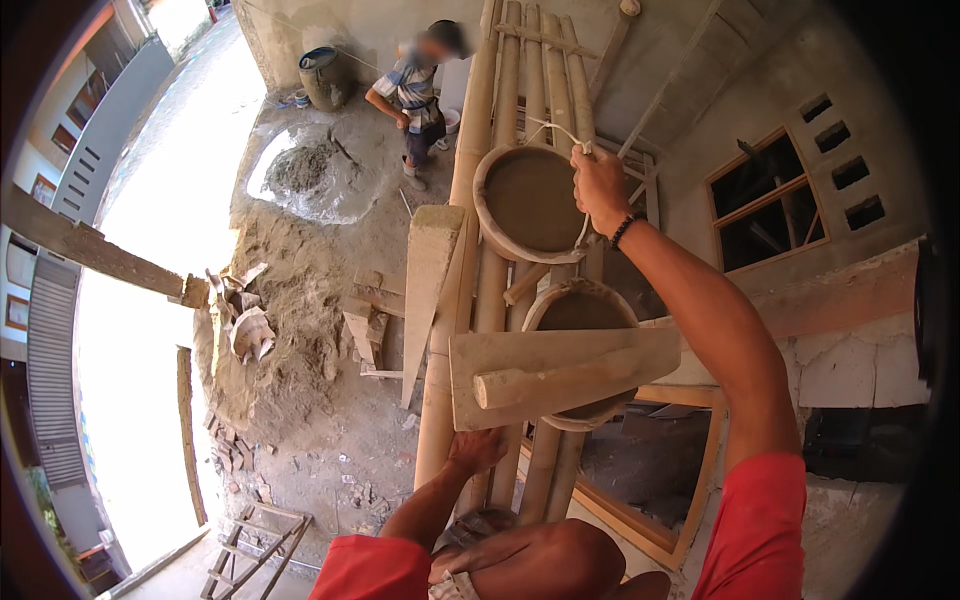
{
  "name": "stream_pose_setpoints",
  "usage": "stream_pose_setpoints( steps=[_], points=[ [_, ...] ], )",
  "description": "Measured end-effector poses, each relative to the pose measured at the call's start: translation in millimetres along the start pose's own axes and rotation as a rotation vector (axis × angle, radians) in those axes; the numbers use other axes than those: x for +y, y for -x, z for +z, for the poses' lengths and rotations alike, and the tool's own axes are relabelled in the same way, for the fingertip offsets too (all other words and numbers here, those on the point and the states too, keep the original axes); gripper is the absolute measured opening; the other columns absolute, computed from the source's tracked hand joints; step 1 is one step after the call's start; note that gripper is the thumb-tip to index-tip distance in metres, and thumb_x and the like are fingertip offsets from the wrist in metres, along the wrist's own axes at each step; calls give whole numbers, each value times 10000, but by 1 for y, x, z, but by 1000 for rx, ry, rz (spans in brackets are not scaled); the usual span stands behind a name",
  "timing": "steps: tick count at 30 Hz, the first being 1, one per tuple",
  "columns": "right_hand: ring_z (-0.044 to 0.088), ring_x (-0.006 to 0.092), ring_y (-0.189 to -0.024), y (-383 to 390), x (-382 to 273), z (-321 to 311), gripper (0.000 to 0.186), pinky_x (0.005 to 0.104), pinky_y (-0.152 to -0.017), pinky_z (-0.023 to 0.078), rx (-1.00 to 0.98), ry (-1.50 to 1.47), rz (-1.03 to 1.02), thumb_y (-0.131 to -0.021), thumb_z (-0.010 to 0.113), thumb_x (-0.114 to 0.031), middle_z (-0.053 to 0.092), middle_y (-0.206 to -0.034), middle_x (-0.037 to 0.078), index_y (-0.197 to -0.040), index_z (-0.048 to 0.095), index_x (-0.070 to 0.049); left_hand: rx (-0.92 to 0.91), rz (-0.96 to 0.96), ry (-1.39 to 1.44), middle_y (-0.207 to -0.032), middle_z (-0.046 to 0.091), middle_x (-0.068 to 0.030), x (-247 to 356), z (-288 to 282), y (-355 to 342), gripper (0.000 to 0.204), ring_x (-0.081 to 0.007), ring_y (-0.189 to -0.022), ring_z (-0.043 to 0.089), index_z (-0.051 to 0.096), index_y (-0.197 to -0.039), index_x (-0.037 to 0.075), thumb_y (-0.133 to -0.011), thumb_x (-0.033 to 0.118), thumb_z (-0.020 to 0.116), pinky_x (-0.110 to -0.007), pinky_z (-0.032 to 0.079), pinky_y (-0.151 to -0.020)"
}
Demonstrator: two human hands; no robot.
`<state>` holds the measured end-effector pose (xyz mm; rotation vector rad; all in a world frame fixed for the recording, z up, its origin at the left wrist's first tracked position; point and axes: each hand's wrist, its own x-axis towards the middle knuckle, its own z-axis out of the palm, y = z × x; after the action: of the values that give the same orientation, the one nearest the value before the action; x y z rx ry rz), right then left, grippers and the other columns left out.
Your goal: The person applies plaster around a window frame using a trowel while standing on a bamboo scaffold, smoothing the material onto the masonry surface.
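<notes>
At the bottom of the frame I saw my bent knee (540, 560), and just above it my left hand (476, 450), its grip curled around a bamboo pole (437, 400) of the scaffold. Above that lay a wooden float (560, 375) with its round handle up, covering part of a bucket of mortar (580, 310). Higher, near the upper middle, my right hand (600, 185) had its grip pinched shut on the white cord handle (555, 128) of a second mortar bucket (530, 205), hanging against the poles. Far below, at the upper left, a mortar pile (310, 170) sat on the ground, with a person (420, 95) standing beside a barrel (325, 75).
</notes>
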<state>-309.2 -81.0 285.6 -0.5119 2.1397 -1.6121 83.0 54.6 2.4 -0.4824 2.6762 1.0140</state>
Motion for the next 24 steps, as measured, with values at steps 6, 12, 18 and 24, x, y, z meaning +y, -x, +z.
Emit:
stream_pose_setpoints(
  steps=[6, 12, 18, 24],
  points=[
    [458, 123, -409, 23, 5, 16, 240, 302, -361, 355, -116, 19, -85, -998, 544, -226, 465, -573, 13, -864, 551, -27, -30, -36, 96, -1450, 469, -121, 1, -3, -2, 606, -360, -1343, 424, 469, -1416, 165, -890, 445, 583, -614, 325, -1061],
    [674, 320, -794, 45, 43, 41, 277, 443, -727, 528, -276, 873, -503, -889, 594, -184, 689, -862, 217, -1079, 632, 13, 233, 198, -100, -1410, 505, -109, 11, -14, -1, 582, -343, -1294, 473, 526, -1371, 152, -851, 387, 643, -564, 395, -1024],
    [601, 341, -984, 150, 18, 49, 296, 478, -857, 498, -260, 918, -724, -848, 633, -149, 654, -1024, 152, -1114, 633, -17, 246, 139, -227, -1489, 431, -105, 3, -3, -4, 627, -338, -1403, 346, 518, -1391, 122, -839, 394, 641, -616, 251, -1117],
    [601, 309, -919, 276, 16, -76, 143, 430, -781, 499, -326, 675, -621, -860, 673, -140, 608, -928, 127, -884, 569, -45, 161, 147, -256, -1535, 386, -86, 23, 2, -1, 628, -366, -1443, 270, 494, -1411, 128, -855, 396, 608, -604, 156, -1173]
  ],
)
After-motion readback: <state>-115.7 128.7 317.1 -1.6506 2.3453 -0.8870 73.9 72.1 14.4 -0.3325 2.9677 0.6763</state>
